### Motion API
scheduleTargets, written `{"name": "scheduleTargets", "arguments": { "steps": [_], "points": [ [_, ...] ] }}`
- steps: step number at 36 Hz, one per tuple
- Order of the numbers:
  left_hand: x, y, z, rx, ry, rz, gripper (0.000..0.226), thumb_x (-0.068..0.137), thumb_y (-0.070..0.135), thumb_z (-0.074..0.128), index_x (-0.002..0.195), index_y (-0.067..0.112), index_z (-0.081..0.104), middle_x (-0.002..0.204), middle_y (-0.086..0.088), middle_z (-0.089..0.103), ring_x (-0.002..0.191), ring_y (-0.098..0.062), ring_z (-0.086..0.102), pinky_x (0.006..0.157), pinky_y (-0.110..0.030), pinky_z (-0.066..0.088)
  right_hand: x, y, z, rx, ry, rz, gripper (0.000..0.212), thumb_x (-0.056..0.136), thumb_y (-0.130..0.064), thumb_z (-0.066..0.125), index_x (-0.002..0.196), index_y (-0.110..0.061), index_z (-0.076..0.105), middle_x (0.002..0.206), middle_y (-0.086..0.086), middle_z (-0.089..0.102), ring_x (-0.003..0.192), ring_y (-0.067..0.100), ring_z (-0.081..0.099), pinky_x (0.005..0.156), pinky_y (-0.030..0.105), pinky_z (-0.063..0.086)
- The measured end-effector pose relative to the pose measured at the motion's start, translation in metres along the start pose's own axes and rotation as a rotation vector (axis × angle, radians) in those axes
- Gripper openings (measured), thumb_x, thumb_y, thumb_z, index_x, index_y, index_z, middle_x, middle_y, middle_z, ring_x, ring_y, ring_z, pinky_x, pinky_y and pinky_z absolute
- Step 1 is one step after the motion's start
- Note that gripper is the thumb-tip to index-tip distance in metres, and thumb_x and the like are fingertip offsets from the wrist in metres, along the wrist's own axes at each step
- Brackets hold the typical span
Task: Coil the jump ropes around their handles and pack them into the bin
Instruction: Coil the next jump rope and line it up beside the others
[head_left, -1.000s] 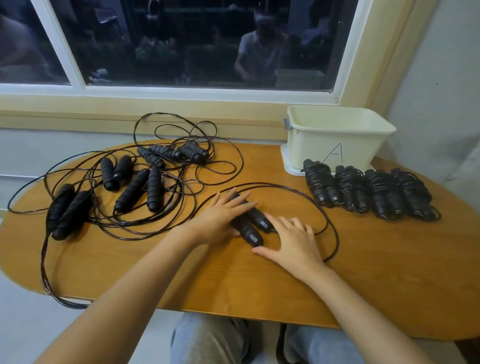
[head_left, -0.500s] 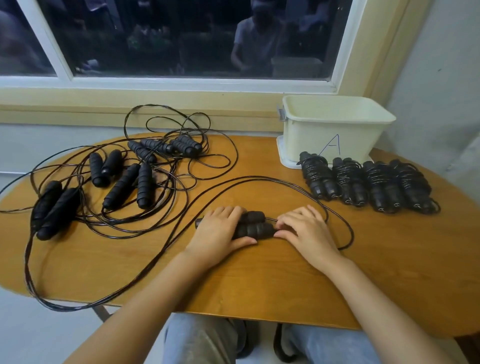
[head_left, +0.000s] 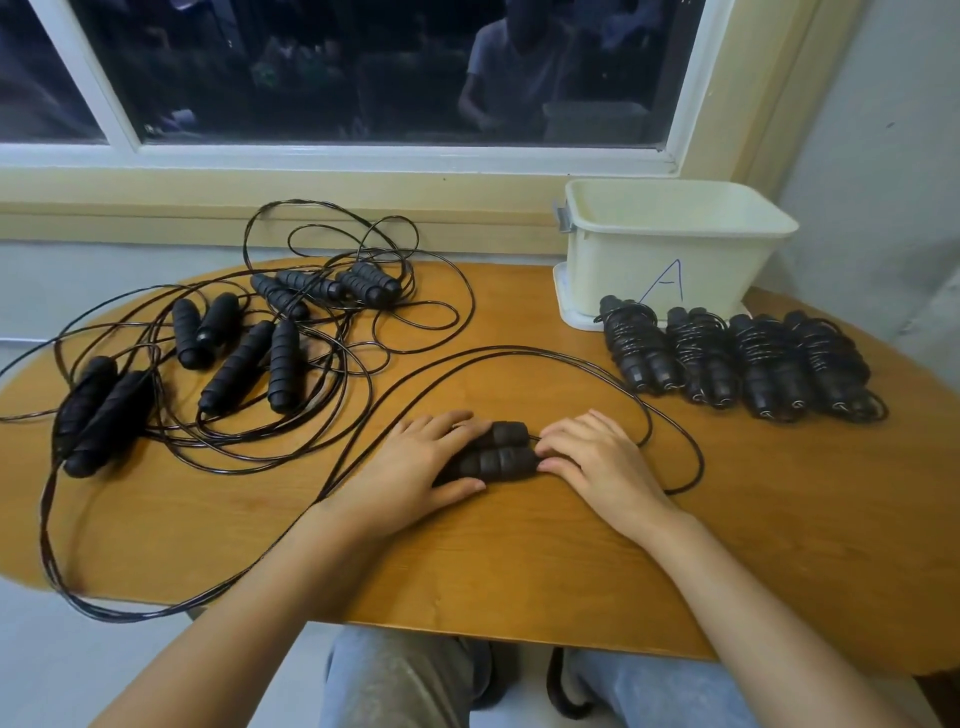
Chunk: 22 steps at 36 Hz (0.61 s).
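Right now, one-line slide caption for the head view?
Left hand holds paired handles on the table, right hand at their ends; four coiled ropes lie by the bin.

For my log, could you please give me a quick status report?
Left hand grips paired handles; right hand at their ends, grip unclear. Rope uncoiled, trailing off table edge. Four coiled ropes beside bin.
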<state>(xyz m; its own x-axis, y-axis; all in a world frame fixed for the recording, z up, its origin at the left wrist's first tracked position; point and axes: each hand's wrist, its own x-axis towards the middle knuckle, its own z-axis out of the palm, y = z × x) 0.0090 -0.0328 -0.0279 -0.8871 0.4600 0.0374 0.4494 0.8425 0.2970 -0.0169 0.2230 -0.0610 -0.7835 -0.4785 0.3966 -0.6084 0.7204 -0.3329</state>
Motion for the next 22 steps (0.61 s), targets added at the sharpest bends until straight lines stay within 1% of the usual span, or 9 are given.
{"name": "scheduleTargets", "arguments": {
  "steps": [2, 4, 7, 9, 12, 15, 18, 20, 22],
  "points": [
    [-0.003, -0.007, 0.0, -0.033, -0.04, 0.017, 0.07, 0.095, 0.048, 0.055, 0.153, 0.044, 0.015, 0.153, 0.012, 0.025, 0.137, -0.008, 0.026, 0.116, -0.03, 0.019, 0.0, 0.0, 0.0, 0.008, 0.002, -0.001, 0.009, 0.09, -0.027, 0.067, 0.098, -0.024, 0.071, 0.105, -0.013, 0.066, 0.101, 0.012, 0.058, 0.111, 0.039, 0.029],
    [-0.004, -0.01, -0.002, -0.099, -0.058, 0.02, 0.072, 0.094, 0.045, 0.057, 0.152, 0.048, 0.015, 0.15, 0.017, 0.029, 0.135, -0.003, 0.026, 0.116, -0.03, 0.022, 0.0, 0.001, 0.0, 0.017, 0.006, -0.003, 0.009, 0.09, -0.027, 0.067, 0.098, -0.024, 0.071, 0.105, -0.012, 0.066, 0.101, 0.012, 0.058, 0.111, 0.037, 0.027],
    [-0.004, -0.013, -0.005, -0.148, -0.022, 0.006, 0.068, 0.092, 0.044, 0.062, 0.149, 0.045, 0.024, 0.143, 0.026, 0.034, 0.13, 0.007, 0.023, 0.117, -0.031, 0.02, -0.001, 0.001, 0.0, 0.032, 0.009, -0.004, 0.013, 0.09, -0.031, 0.062, 0.098, -0.025, 0.07, 0.105, -0.013, 0.066, 0.102, 0.011, 0.058, 0.111, 0.037, 0.027],
    [-0.005, -0.016, -0.005, -0.117, -0.001, 0.02, 0.065, 0.092, 0.048, 0.06, 0.148, 0.045, 0.027, 0.147, 0.027, 0.032, 0.132, 0.006, 0.022, 0.117, -0.033, 0.021, -0.002, 0.001, -0.001, 0.04, 0.01, 0.004, 0.019, 0.09, -0.036, 0.057, 0.097, -0.025, 0.07, 0.105, -0.013, 0.066, 0.102, 0.01, 0.058, 0.111, 0.036, 0.027],
    [-0.008, -0.019, -0.003, -0.044, -0.023, 0.039, 0.066, 0.095, 0.055, 0.052, 0.151, 0.047, 0.018, 0.153, 0.019, 0.025, 0.137, -0.001, 0.021, 0.117, -0.032, 0.024, -0.001, -0.001, -0.002, 0.028, 0.013, 0.008, 0.02, 0.089, -0.037, 0.056, 0.098, -0.025, 0.069, 0.105, -0.014, 0.066, 0.102, 0.009, 0.058, 0.111, 0.035, 0.026],
    [-0.012, -0.022, -0.002, 0.032, -0.067, 0.05, 0.07, 0.097, 0.057, 0.045, 0.152, 0.051, 0.003, 0.153, 0.01, 0.02, 0.137, -0.007, 0.021, 0.115, -0.03, 0.021, -0.001, -0.002, -0.002, 0.005, 0.021, 0.02, 0.014, 0.09, -0.032, 0.065, 0.102, -0.026, 0.067, 0.104, -0.015, 0.065, 0.102, 0.007, 0.057, 0.113, 0.032, 0.024],
    [-0.013, -0.023, -0.002, 0.122, -0.1, 0.062, 0.071, 0.097, 0.06, 0.037, 0.15, 0.053, -0.011, 0.154, 0.008, 0.018, 0.136, -0.009, 0.019, 0.115, -0.03, 0.019, -0.002, -0.003, -0.003, -0.006, 0.023, 0.062, 0.02, 0.09, -0.03, 0.069, 0.108, -0.024, 0.064, 0.103, -0.011, 0.064, 0.102, 0.007, 0.057, 0.115, 0.029, 0.022],
    [-0.015, -0.021, -0.003, 0.179, -0.1, 0.05, 0.071, 0.094, 0.063, 0.027, 0.149, 0.05, -0.015, 0.154, 0.006, 0.017, 0.137, -0.01, 0.017, 0.116, -0.029, 0.017, -0.001, -0.006, -0.005, -0.018, 0.005, 0.078, 0.026, 0.09, -0.031, 0.068, 0.114, -0.023, 0.062, 0.107, -0.01, 0.065, 0.104, 0.005, 0.056, 0.116, 0.028, 0.022],
    [-0.014, -0.021, -0.002, 0.214, -0.08, 0.048, 0.07, 0.092, 0.065, 0.019, 0.149, 0.047, -0.017, 0.154, 0.005, 0.017, 0.137, -0.011, 0.017, 0.115, -0.029, 0.017, 0.0, -0.008, -0.008, -0.022, -0.019, 0.092, 0.034, 0.091, -0.033, 0.067, 0.123, -0.024, 0.06, 0.113, -0.011, 0.064, 0.107, -0.001, 0.051, 0.116, 0.028, 0.023]
  ]
}}
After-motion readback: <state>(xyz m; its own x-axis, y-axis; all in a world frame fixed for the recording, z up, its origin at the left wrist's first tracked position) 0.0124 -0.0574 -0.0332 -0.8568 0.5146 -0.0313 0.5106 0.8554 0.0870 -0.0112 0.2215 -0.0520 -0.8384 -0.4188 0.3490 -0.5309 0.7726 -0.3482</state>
